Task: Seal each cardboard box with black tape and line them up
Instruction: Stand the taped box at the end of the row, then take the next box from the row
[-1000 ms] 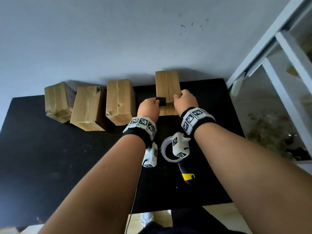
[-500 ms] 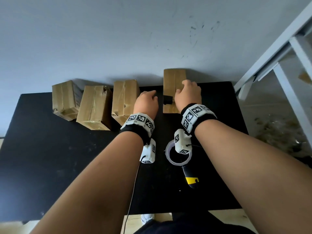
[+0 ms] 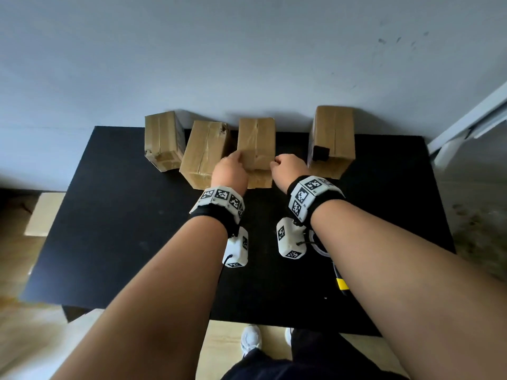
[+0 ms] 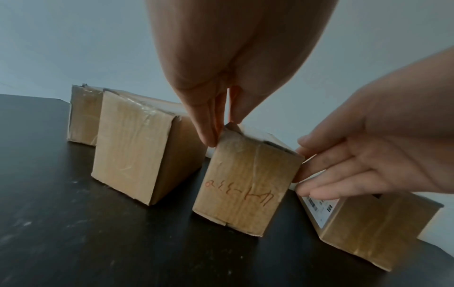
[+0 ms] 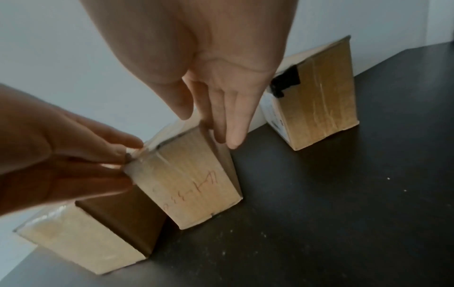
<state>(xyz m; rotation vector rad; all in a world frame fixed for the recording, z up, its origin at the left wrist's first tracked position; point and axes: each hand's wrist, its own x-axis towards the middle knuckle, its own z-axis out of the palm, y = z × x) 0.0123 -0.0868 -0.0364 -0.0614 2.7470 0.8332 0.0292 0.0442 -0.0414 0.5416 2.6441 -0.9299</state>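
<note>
Four cardboard boxes stand along the far edge of a black table (image 3: 109, 215) against a pale wall. The left hand (image 3: 230, 175) and right hand (image 3: 288, 171) flank the third box (image 3: 256, 144), the left touching its near corner. The rightmost box (image 3: 333, 133), set apart, bears a patch of black tape (image 3: 321, 152). Marker-patterned bands wrap both wrists.

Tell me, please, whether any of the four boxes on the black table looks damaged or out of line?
The second box from the left sits skewed against its neighbours, its far corner torn. The rightmost box stands apart across a gap and alone carries black tape.
</note>
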